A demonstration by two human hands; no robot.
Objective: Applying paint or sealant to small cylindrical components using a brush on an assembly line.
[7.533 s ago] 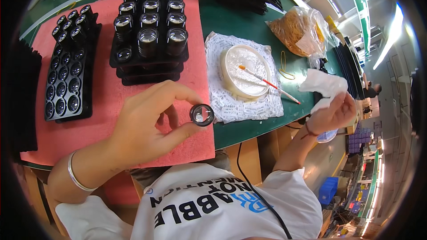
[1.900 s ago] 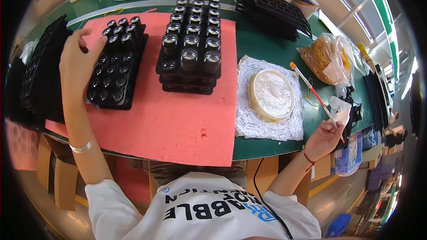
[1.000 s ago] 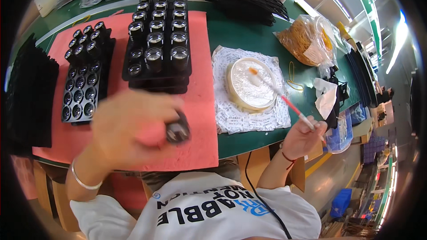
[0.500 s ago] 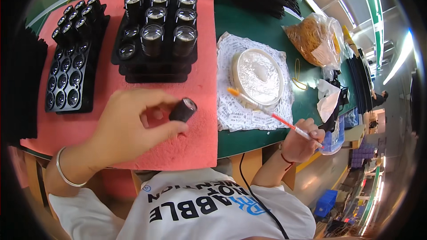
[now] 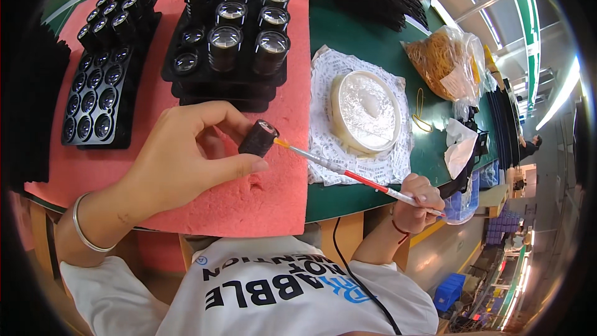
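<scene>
Between thumb and fingers, my left hand (image 5: 193,149) grips a short black cylinder (image 5: 256,139) above the pink foam mat (image 5: 280,193). My right hand (image 5: 418,203) is closed round the end of a slim paintbrush (image 5: 367,182) with a red and silver handle. Its orange bristles reach the right end face of the cylinder and appear to touch it. Just beyond my left hand stands a black tray stack (image 5: 227,90) holding several black cylinders with clear lens tops. A round white dish (image 5: 339,118) with a shiny, clear-looking content rests on printed paper, right of the mat.
A second black tray (image 5: 118,118) with round cups and several cylinders lies at the left. On the green table (image 5: 348,202), toward the right, are a bag of rubber bands (image 5: 441,65), one loose rubber band (image 5: 421,115) and a crumpled tissue (image 5: 459,149). Black trays are piled far back.
The brush has moved left from beside the dish, and its tip has come to the end of the cylinder. My left hand has stayed nearly in place, turning the cylinder slightly.
</scene>
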